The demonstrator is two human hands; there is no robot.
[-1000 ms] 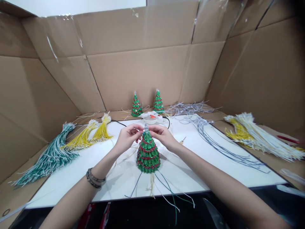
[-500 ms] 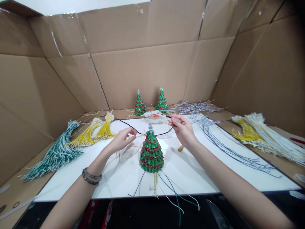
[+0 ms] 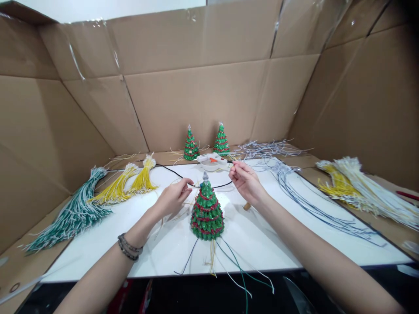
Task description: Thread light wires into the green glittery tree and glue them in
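A green beaded Christmas tree (image 3: 207, 211) with red bead garlands and a clear tip stands upright in the middle of the white board (image 3: 157, 257). Yellow, white, green and dark blue wires (image 3: 240, 266) spread from its base towards me. My left hand (image 3: 173, 196) is beside the tree's upper left, thumb and fingers pinched close to a thin pale wire end (image 3: 195, 186); the grip itself is hard to see. Up and to the right of the tip, my right hand (image 3: 246, 179) pinches something tiny that I cannot make out. A black cable (image 3: 222, 185) passes behind the tree.
Two similar trees (image 3: 191, 144) stand at the back behind a clear plastic dish (image 3: 209, 162) with an orange piece. Green (image 3: 72, 211) and yellow wire bundles (image 3: 142, 179) lie left; blue wires (image 3: 314, 209) and white bundles (image 3: 366, 187) lie right. Cardboard walls (image 3: 196, 96) surround the board.
My left hand has moved slightly right, towards the tree's top, and its fingers have drawn together. My right hand has shifted a little left, still pinching.
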